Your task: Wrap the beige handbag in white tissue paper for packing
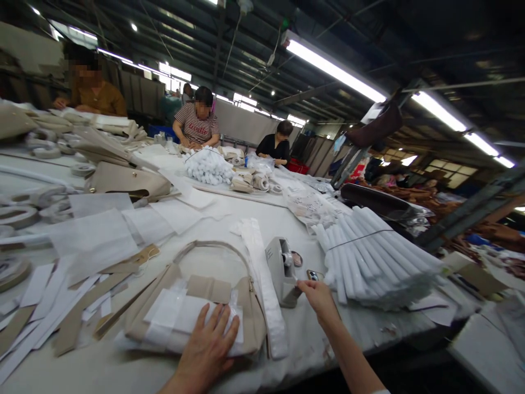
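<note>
A beige handbag (253, 320) lies before me on the table, its handle pointing away. White wrapping sheet (166, 314) covers part of its front, with shiny clear tape pieces at both sides. My left hand (213, 336) rests flat on the sheet, fingers spread, holding the bag down. To the right stands a grey tape dispenser (279, 268). At its front edge my right hand (318, 295) pinches the tape end between thumb and finger; the tape itself is barely visible. Between bag and dispenser runs a long white wrapped strip (268, 295).
A bound bundle of white foam tubes (373, 254) lies right of a phone (315, 275). Paper sheets (92, 235), beige strips (82, 314) and another beige bag (127, 180) cover the left. Several people work across the table; a metal post (350, 164) rises at right.
</note>
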Action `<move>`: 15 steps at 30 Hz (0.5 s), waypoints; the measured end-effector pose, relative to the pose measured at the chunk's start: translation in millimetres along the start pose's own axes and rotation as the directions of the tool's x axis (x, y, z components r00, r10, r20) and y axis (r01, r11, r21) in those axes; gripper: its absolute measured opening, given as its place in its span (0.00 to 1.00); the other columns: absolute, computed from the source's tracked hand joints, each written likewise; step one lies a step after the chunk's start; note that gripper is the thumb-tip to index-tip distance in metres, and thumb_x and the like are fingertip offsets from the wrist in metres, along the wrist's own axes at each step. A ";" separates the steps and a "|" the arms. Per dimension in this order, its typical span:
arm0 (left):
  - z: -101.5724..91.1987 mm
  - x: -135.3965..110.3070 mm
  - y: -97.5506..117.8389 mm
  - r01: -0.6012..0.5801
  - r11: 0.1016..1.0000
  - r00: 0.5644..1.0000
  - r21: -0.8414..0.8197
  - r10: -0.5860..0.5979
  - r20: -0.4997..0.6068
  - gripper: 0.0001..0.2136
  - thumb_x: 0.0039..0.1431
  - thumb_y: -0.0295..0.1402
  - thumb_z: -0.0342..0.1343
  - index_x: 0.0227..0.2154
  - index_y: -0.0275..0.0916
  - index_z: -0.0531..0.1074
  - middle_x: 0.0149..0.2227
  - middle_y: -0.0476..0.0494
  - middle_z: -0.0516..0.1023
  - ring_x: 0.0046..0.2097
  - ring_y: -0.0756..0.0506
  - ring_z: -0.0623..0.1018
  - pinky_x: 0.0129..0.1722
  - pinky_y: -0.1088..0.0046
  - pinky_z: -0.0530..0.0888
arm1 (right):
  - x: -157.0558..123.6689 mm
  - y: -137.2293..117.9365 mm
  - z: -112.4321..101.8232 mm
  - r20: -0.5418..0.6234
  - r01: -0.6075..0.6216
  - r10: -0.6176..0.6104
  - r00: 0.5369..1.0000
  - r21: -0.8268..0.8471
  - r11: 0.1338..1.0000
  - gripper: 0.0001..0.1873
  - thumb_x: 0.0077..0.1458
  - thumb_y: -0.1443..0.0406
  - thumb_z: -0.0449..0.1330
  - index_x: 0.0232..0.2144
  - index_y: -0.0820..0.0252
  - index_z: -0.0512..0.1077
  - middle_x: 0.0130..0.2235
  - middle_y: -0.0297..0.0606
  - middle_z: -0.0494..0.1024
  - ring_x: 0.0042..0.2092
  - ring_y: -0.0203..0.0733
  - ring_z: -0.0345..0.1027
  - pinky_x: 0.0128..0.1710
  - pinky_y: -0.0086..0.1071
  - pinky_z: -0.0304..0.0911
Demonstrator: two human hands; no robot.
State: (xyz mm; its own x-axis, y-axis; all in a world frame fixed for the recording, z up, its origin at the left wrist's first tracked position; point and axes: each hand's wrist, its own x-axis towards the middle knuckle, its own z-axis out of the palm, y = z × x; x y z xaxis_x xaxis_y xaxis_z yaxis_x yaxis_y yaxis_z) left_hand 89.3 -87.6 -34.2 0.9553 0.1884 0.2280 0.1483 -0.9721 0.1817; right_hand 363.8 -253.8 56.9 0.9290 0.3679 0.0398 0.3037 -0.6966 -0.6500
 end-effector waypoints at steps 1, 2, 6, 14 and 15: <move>0.6 0.0 -0.1 0.001 1.000 1.000 0.000 -0.001 -0.001 0.32 0.54 0.53 0.55 0.59 0.46 0.60 0.60 0.36 0.64 0.61 0.33 0.62 0.60 0.44 0.53 | -4.3 2.1 -1.5 -0.018 -0.006 0.007 1.000 0.006 1.000 0.20 0.45 0.51 0.55 0.21 0.61 0.75 0.23 0.39 0.76 0.30 0.46 0.70 0.32 0.34 0.61; 1.1 -0.1 -0.3 0.001 1.000 1.000 0.000 -0.001 -0.002 0.32 0.54 0.53 0.56 0.59 0.46 0.60 0.60 0.36 0.64 0.61 0.33 0.62 0.60 0.44 0.53 | -8.9 4.5 -3.0 -0.034 -0.013 0.014 0.999 0.014 1.000 0.20 0.44 0.50 0.55 0.21 0.61 0.75 0.22 0.38 0.75 0.30 0.46 0.69 0.31 0.34 0.60; 3.1 -0.2 -0.8 0.003 1.000 1.000 0.001 -0.003 0.007 0.32 0.52 0.51 0.58 0.59 0.46 0.60 0.60 0.36 0.63 0.61 0.33 0.62 0.61 0.44 0.52 | -27.5 15.4 -4.6 -0.060 -0.040 0.042 0.997 0.045 0.998 0.21 0.44 0.48 0.55 0.20 0.60 0.72 0.21 0.36 0.73 0.29 0.45 0.68 0.28 0.33 0.59; -3.7 -0.5 0.9 0.008 1.000 1.000 0.000 -0.008 0.000 0.32 0.52 0.50 0.59 0.59 0.45 0.60 0.60 0.36 0.63 0.61 0.33 0.62 0.61 0.45 0.52 | -31.9 35.7 20.9 -0.004 -0.112 0.112 0.994 0.085 0.990 0.21 0.46 0.49 0.51 0.19 0.60 0.69 0.21 0.41 0.74 0.23 0.42 0.68 0.19 0.30 0.60; -5.0 -0.3 1.0 0.009 1.000 1.000 -0.004 -0.009 0.003 0.33 0.52 0.50 0.59 0.59 0.45 0.60 0.60 0.36 0.63 0.61 0.33 0.61 0.61 0.45 0.52 | -29.9 38.3 22.7 -0.012 -0.110 0.111 0.994 0.063 0.992 0.21 0.46 0.49 0.51 0.19 0.59 0.68 0.20 0.41 0.74 0.22 0.42 0.68 0.19 0.31 0.60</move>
State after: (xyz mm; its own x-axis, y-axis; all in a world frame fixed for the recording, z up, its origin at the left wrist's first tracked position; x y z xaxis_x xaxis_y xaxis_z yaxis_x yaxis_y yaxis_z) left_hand 87.9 -88.0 -29.3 0.9546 0.1968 0.2238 0.1560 -0.9698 0.1873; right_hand 342.8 -277.5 13.6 0.9594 0.2812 -0.0234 0.1859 -0.6924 -0.6972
